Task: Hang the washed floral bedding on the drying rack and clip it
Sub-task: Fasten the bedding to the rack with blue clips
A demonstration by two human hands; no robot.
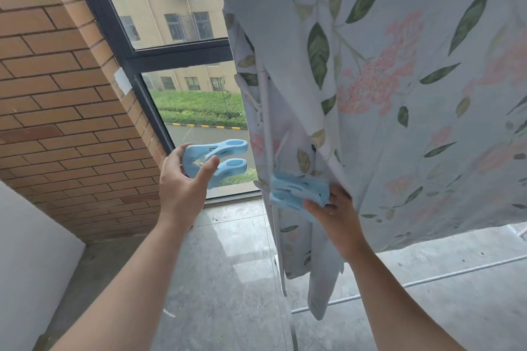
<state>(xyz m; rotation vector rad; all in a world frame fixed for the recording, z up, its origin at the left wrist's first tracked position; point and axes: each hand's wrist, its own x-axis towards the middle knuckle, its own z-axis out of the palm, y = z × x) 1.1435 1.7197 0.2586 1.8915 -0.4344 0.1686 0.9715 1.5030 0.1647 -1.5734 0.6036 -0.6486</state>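
The floral bedding (399, 94), pale blue with green leaves and pink flowers, hangs over the white drying rack (266, 128), whose upright pole shows between the folds. My left hand (182, 182) holds a large light-blue clip (225, 157) with its jaws pointing right, left of the bedding and apart from it. My right hand (336, 214) grips a second light-blue clip (299, 188) at the bedding's lower fold, against the rack pole. Whether this clip bites the fabric I cannot tell.
A brick wall (57, 94) stands at the left, next to a dark-framed window (148, 60) straight ahead. The floor (228, 265) is grey concrete. The rack's lower white bars (427, 279) run across at the right. A white surface (28, 265) sits at the lower left.
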